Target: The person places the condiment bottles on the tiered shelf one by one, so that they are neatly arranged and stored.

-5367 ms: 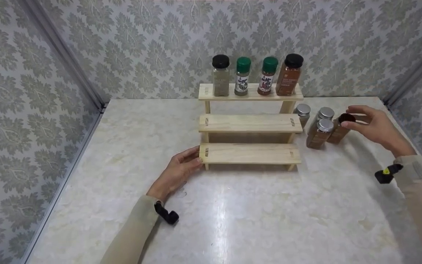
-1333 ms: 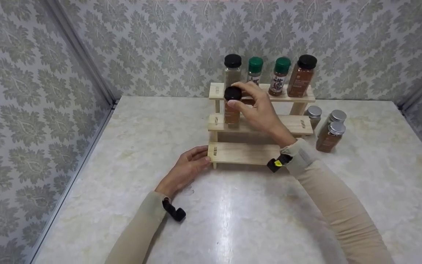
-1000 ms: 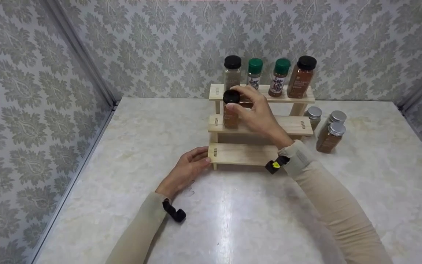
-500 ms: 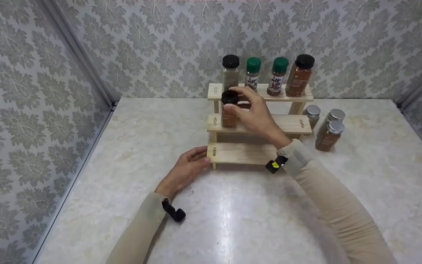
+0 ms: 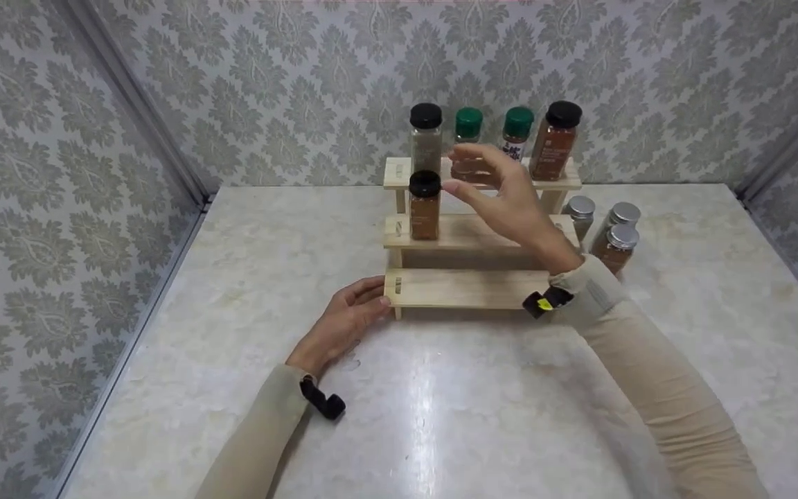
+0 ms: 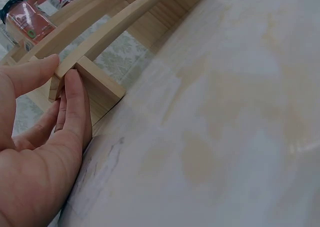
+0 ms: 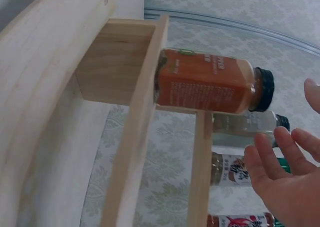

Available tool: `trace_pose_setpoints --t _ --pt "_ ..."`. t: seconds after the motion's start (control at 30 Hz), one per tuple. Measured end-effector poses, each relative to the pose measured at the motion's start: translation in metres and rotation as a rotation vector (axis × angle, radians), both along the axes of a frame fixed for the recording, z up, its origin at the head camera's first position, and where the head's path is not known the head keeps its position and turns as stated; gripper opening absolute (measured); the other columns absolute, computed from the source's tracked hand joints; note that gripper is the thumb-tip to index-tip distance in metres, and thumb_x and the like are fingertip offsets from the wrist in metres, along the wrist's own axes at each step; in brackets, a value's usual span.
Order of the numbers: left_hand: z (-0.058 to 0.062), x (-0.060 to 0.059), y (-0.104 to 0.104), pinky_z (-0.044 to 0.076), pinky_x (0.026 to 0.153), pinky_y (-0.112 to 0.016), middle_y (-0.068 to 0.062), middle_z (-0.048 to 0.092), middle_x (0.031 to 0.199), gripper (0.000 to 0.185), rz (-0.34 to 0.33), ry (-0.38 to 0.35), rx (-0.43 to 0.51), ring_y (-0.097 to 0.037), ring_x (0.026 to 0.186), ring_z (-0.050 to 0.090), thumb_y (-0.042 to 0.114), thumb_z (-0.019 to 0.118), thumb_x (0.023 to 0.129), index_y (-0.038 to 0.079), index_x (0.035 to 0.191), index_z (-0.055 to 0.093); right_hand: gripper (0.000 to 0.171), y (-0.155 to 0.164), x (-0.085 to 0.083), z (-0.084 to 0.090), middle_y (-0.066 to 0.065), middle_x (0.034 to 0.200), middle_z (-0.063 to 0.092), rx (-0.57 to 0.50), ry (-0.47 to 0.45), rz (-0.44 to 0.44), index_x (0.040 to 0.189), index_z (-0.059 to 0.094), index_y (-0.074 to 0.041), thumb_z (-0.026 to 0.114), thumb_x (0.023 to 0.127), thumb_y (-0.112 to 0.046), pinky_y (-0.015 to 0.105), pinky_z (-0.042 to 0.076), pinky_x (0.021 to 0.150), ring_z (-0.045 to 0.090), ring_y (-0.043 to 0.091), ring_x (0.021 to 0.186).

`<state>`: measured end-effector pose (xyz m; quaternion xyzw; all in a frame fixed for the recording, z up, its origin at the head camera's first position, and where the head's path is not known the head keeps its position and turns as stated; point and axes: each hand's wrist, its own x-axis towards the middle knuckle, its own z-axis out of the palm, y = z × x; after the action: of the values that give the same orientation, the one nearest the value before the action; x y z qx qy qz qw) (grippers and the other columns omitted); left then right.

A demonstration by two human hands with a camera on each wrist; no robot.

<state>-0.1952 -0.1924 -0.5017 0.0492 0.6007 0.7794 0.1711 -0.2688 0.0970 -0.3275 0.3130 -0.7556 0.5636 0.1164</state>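
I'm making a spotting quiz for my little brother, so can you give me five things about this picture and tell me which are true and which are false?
1. The left hand is holding the left end of the bottom shelf. True.
2. The right hand is holding the middle-shelf jar. False: its fingers are open and apart from that jar.
3. Four jars stand on the top shelf. True.
4. The middle-shelf jar has a green lid. False: its lid is black.
5. The three silver-lidded jars stand on the bottom shelf. False: they stand on the table, by the rack's right end.
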Motion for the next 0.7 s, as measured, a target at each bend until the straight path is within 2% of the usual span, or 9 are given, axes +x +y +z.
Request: trace_pose_setpoints --t 0.1,0.23,0.4,0.63,0.7 --pt "0.000 0.001 -0.001 0.055 0.108 -0.030 -0.022 0.047 0.160 0.062 0.012 -0.013 -0.005 -0.026 0.136 0.060 0.010 0.069 0.105 0.001 0.160 0.041 0.047 0.014 0.004 0.007 0.019 0.137 0.067 0.005 0.024 -0.013 0.144 0.061 0.001 0.076 0.101 -0.011 0.046 0.056 0.109 0.066 0.033 0.127" --pt "0.000 0.001 -0.001 0.055 0.109 -0.031 -0.020 0.050 0.158 0.060 0.028 -0.034 -0.019 -0.027 0.137 0.060 0.012 0.071 0.104 0.003 0.158 0.046 0.044 0.036 0.008 0.012 0.018 0.137 0.068 0.027 0.049 -0.047 0.144 0.063 -0.001 0.074 0.102 -0.011 0.035 0.057 0.106 0.067 0.026 0.125" --pt "0.001 0.001 0.001 0.054 0.110 -0.031 -0.020 0.051 0.157 0.060 0.030 -0.039 -0.020 -0.028 0.137 0.059 0.011 0.071 0.104 0.003 0.158 0.046 0.042 0.076 0.012 0.016 0.017 0.137 0.067 0.025 0.062 -0.101 0.143 0.064 -0.003 0.072 0.103 -0.007 0.027 0.055 0.104 0.066 0.025 0.122" --pt "0.002 0.000 0.003 0.055 0.108 -0.029 -0.023 0.049 0.158 0.061 0.034 -0.044 0.005 -0.025 0.133 0.061 0.006 0.069 0.104 0.000 0.159 0.043 0.043 0.134 0.018 0.008 0.009 0.137 0.068 0.091 0.044 -0.245 0.145 0.064 -0.005 0.072 0.103 -0.007 0.022 0.053 0.105 0.065 0.014 0.123" --pt "0.002 0.000 0.003 0.056 0.107 -0.029 -0.023 0.049 0.158 0.060 0.036 -0.041 0.011 -0.024 0.131 0.062 0.004 0.068 0.104 -0.001 0.159 0.043 0.044 0.145 0.017 0.003 0.008 0.137 0.068 0.106 0.035 -0.259 0.145 0.064 -0.007 0.072 0.103 -0.008 0.023 0.052 0.106 0.065 0.012 0.123"
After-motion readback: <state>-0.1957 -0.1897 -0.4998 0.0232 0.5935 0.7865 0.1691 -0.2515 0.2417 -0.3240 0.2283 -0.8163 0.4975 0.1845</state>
